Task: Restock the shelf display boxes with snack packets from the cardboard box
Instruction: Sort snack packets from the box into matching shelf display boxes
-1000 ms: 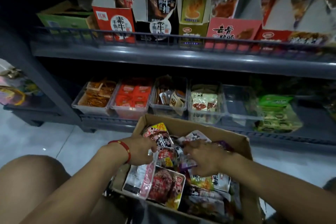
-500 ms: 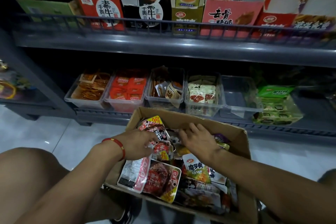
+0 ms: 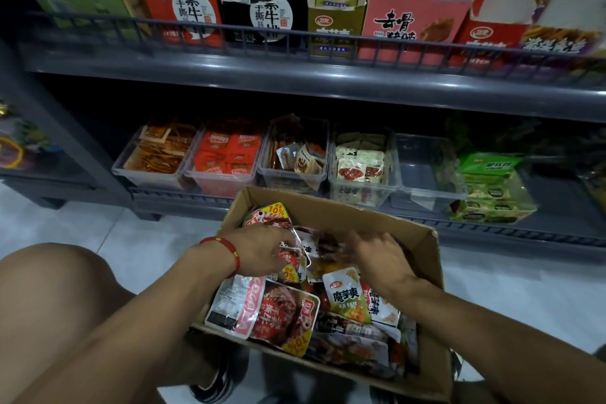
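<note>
Crouched before the grey shelf (image 3: 295, 75), you have both hands down in the cardboard box (image 3: 426, 272), sorting snack packets bound for the display boxes above. Your left hand (image 3: 259, 249), a red cord at its wrist, grips a small stack of red-printed packets (image 3: 290, 261) near the box's far left corner, fingers curled round them. Your right hand (image 3: 377, 256) reaches in over the middle of the box toward its far edge; its fingertips are blurred, and whether it pinches anything cannot be told.

The rest of the stock lies loose in the box: a large red packet (image 3: 285, 315) against the near left edge, a green-and-white packet (image 3: 346, 297) at the middle.

On the lower shelf stands a row of clear tubs (image 3: 226, 180); the empty tub (image 3: 426, 174) is toward the right end. On the upper shelf, behind the rail, stand the tall card display boxes (image 3: 183, 6).

These packets look light, soft and glossy, likely to slide off one another. Taking them flat, pinched across the sealed edges in a squared stack, would probably hold best.
</note>
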